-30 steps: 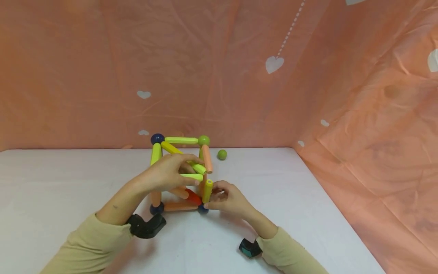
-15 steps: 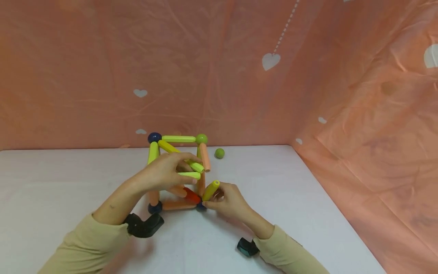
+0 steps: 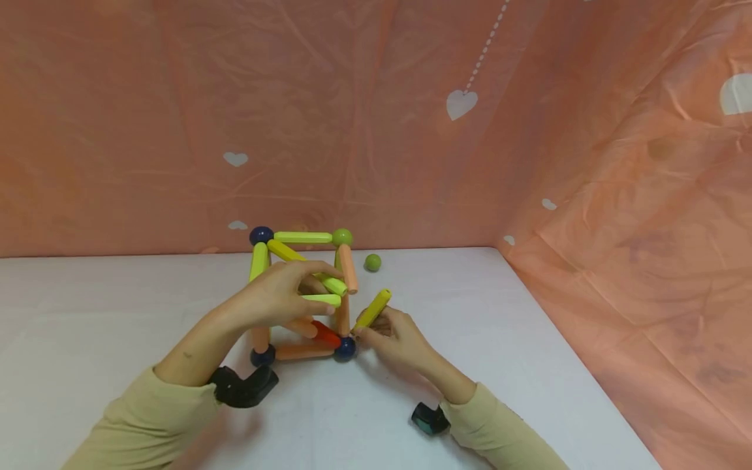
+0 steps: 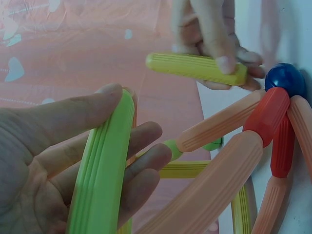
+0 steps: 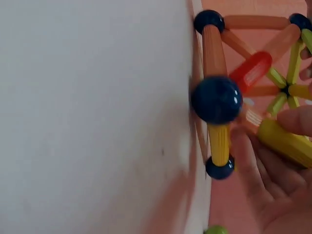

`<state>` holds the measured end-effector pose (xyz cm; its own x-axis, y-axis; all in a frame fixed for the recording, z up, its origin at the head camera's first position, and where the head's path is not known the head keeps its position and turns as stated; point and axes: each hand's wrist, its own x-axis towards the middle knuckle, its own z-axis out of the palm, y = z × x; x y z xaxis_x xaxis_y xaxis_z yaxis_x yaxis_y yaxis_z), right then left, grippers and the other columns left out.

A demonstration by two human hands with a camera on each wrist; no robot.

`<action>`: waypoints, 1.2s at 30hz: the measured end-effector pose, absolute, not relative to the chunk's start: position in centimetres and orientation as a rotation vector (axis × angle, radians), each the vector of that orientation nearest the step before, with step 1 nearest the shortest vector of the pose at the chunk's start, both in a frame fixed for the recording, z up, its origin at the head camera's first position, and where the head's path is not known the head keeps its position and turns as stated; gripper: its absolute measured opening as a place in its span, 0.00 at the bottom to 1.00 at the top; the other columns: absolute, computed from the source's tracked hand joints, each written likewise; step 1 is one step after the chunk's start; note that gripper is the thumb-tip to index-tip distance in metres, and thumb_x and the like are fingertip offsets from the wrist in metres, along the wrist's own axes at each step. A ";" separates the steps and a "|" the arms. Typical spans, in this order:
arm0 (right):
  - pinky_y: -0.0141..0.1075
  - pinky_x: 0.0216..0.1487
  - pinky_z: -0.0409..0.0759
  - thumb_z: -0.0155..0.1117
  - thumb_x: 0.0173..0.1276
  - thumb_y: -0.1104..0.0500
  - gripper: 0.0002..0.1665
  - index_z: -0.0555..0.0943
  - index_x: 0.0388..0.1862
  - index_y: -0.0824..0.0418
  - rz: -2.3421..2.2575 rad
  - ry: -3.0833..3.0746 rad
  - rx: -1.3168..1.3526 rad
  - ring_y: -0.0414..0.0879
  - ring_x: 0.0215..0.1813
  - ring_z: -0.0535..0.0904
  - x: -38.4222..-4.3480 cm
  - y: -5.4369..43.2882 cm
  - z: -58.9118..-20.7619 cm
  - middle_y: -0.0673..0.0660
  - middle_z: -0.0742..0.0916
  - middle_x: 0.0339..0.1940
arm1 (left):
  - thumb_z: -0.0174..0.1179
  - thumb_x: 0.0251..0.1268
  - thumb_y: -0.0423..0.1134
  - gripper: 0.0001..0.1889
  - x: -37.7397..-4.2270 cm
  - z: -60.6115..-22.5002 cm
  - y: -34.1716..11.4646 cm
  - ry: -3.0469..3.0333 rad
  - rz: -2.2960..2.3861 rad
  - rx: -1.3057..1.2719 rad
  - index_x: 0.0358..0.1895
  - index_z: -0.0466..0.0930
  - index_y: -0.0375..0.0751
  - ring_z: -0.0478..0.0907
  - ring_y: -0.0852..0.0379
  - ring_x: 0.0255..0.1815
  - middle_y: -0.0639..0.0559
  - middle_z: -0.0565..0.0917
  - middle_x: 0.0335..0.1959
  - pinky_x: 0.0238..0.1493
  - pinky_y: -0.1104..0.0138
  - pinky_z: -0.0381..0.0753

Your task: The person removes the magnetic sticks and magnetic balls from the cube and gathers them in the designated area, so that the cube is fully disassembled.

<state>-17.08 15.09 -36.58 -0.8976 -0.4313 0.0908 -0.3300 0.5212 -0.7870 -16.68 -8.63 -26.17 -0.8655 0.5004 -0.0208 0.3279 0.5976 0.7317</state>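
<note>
Head view: pinching a slanted yellow ribbed plastic rod (image 3: 373,309) near its lower end with the right hand (image 3: 399,336), clamping it between thumb and fingers, just beside a glossy dark-blue ball (image 3: 344,348) near those fingertips. Gripping a light-green ribbed plastic rod (image 4: 100,170) between thumb and fingers of the left hand (image 3: 282,294). Showing an open frame of coloured rods and balls (image 3: 302,237) behind and beside the left fingers, plus a small green ball (image 3: 373,262) on the white desk (image 3: 470,320), beyond the right fingers.

head: high, forward-down | left wrist, right wrist: close, sideways | shared: stick frame (image 3: 326,334)
</note>
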 end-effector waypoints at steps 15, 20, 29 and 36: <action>0.37 0.39 0.81 0.63 0.65 0.60 0.21 0.75 0.53 0.70 -1.225 2.870 -0.230 0.48 0.34 0.84 -21.6 19.9 -35.9 0.63 0.86 0.36 | 0.68 0.59 0.45 0.22 -16.7 -26.1 -8.4 2.614 1.099 0.662 0.56 0.77 0.48 0.82 0.52 0.50 0.54 0.86 0.40 0.53 0.53 0.77; 0.31 0.29 0.78 0.67 0.61 0.60 0.18 0.79 0.44 0.72 -1.124 2.904 -0.086 0.45 0.28 0.81 -22.6 21.0 -35.6 0.63 0.86 0.33 | 0.67 0.59 0.45 0.22 -16.7 -26.1 -8.5 2.609 1.101 0.663 0.56 0.77 0.48 0.82 0.52 0.51 0.54 0.86 0.40 0.53 0.54 0.76; 0.27 0.25 0.74 0.74 0.55 0.57 0.20 0.81 0.40 0.69 -1.026 2.867 0.108 0.41 0.26 0.77 -24.0 21.4 -36.0 0.59 0.83 0.31 | 0.68 0.58 0.44 0.21 -16.8 -26.3 -8.4 2.620 1.108 0.661 0.55 0.77 0.47 0.82 0.53 0.49 0.55 0.86 0.39 0.54 0.52 0.75; 0.35 0.36 0.79 0.72 0.57 0.53 0.23 0.81 0.45 0.68 -0.966 2.951 0.086 0.52 0.40 0.81 -24.1 21.2 -36.3 0.63 0.85 0.40 | 0.68 0.58 0.45 0.21 -16.8 -26.3 -8.5 2.612 1.121 0.668 0.55 0.78 0.48 0.82 0.54 0.49 0.56 0.86 0.39 0.54 0.53 0.76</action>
<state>-24.05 21.16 -36.31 -0.9979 0.0414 -0.0506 0.0633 0.8053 -0.5895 -16.78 -8.48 -26.34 -0.8720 0.4889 -0.0231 0.3200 0.6052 0.7289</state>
